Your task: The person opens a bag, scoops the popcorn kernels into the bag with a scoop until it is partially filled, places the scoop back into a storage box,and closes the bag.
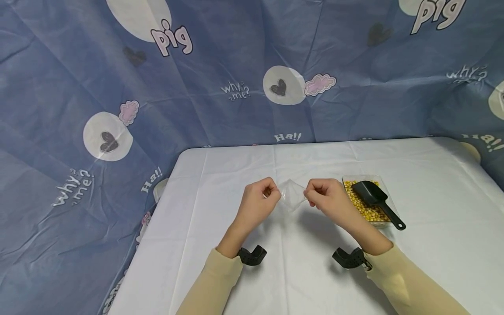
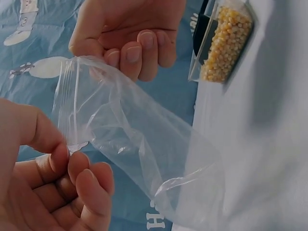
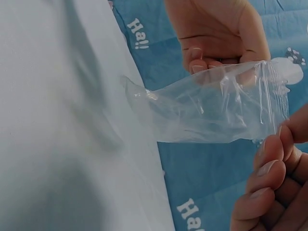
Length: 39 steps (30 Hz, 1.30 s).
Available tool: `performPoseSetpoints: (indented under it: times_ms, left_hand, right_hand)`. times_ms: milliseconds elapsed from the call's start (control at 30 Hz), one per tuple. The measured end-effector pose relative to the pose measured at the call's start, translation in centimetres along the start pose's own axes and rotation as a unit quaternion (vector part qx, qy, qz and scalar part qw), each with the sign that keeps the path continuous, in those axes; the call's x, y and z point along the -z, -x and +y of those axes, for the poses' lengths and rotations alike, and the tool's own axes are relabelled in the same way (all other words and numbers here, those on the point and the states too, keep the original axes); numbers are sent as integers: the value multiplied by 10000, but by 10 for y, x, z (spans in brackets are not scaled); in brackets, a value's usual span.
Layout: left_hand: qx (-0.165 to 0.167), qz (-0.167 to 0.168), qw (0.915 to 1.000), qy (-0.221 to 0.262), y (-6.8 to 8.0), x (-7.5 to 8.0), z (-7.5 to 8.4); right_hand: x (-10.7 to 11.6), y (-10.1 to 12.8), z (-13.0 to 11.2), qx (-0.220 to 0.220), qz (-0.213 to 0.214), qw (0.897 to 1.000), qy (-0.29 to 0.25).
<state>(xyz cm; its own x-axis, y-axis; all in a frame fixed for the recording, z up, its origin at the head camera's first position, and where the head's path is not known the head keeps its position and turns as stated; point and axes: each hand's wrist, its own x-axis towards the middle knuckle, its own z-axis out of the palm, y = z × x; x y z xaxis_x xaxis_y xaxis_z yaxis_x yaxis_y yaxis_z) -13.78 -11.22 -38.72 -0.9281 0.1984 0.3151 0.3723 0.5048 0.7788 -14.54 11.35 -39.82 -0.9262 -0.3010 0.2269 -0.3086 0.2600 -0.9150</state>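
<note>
A clear zip-lock bag [image 1: 292, 195] is stretched between the two hands above the white table. My left hand [image 1: 259, 202] pinches one top corner between thumb and forefinger, its other fingers curled loosely. The opposite corner is pinched by my right hand [image 1: 330, 202]. In the left wrist view the bag [image 2: 130, 130] hangs with its zip strip running between the hands, and its body slants down. The right wrist view shows the bag [image 3: 207, 106] flat and see-through, with nothing visible inside.
Right of the right hand, a clear box [image 1: 379, 224] of yellow corn kernels [image 1: 356, 199] stands on the white-covered table [image 1: 228, 175]. A black scoop [image 1: 372, 194] lies across it, handle past the near right edge. A blue printed cloth [image 1: 220, 52] hangs behind.
</note>
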Motion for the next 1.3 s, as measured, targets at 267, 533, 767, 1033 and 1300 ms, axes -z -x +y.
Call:
performPoseSetpoints:
  times_ms: [267,533,767,1033,1300]
  left_hand:
    - [1,29,10000,-92,-2,1,-3]
    - [178,-126,9996,196,-2,1,-4]
    - [302,-323,9975,547,-3,2,-2]
    - [190,-343,9976,571,-3,2,0]
    - [131,-435,9975,534,-1,2,-1]
  right_hand:
    - [2,0,1,-7,16,9997,228]
    - [4,-1,2,48,113,9991,401]
    - [5,0,-7,117,102,9990,429]
    - [7,6,-45,188,88,9988,443]
    - [6,9,-42,151,-25,9990,417]
